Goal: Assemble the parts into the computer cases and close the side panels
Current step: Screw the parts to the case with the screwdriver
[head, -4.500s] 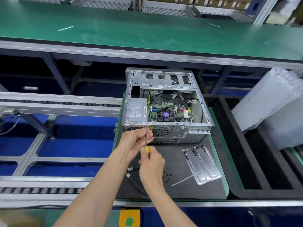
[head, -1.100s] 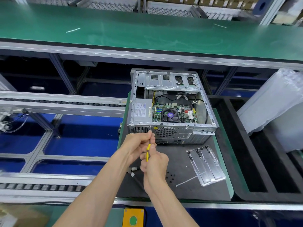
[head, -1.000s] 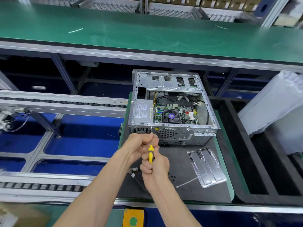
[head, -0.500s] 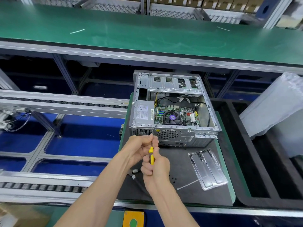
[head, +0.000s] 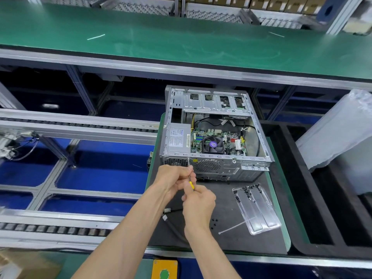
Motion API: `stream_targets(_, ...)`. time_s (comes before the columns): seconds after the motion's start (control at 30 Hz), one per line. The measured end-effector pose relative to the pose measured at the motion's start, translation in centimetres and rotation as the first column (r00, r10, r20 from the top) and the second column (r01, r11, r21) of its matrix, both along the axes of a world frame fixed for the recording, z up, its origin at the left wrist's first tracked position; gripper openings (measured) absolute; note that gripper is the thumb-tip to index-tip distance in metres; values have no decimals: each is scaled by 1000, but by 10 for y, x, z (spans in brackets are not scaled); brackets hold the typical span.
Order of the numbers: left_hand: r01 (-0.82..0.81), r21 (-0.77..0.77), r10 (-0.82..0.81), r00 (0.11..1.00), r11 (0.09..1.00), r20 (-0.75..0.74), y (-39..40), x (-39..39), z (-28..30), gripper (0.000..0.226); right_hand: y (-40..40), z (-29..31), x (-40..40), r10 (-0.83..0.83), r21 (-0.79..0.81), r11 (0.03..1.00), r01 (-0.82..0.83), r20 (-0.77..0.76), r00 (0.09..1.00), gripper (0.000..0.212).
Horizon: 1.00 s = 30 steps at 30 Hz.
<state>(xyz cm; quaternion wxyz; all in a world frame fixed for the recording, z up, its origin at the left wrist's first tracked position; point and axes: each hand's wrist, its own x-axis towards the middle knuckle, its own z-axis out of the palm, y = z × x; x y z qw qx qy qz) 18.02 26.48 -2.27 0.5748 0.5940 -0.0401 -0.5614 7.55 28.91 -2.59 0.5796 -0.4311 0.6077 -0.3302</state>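
- The open computer case [head: 216, 135] lies on its side on a dark mat [head: 231, 200] on the counter [head: 281, 198], rear panel facing the person.
- The right hand [head: 199, 202] has its fingers wrapped around the yellow handle of a screwdriver [head: 191, 183].
- The left hand [head: 174, 178] pinches the shaft, tip at the case's rear edge.
- A clear plastic tray [head: 256, 208] holding black screws lies right of the hands.

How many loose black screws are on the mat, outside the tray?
4 loose screws on the mat, clustered right of the right hand; the hands may hide others.
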Motion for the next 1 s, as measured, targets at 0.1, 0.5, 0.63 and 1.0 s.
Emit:
stream_targets(0.1, -3, -52, 3, 1000, 999, 10, 4, 1, -4, 14, -4, 6, -1, -181, 358, 933, -9, 494, 850, 26)
stream_targets(0.5, -282, -352, 18, 801, 893, -599, 34, -11, -33, 77, -21, -5, -25, 329, -379, 756, -534, -484, 810, 10)
stream_targets(0.63, -285, -362, 17, 804, 888, -594, 37, -17, -29, 69, -24, -9, -24, 299, -406, 579, -707, -702, 647, 15)
stream_targets(1.0, -283, -348, 143, 915, 894, -376, 59, -23, -43, 40, -32, -13, -12, 458, -328, 783, -528, -271, 847, 10)
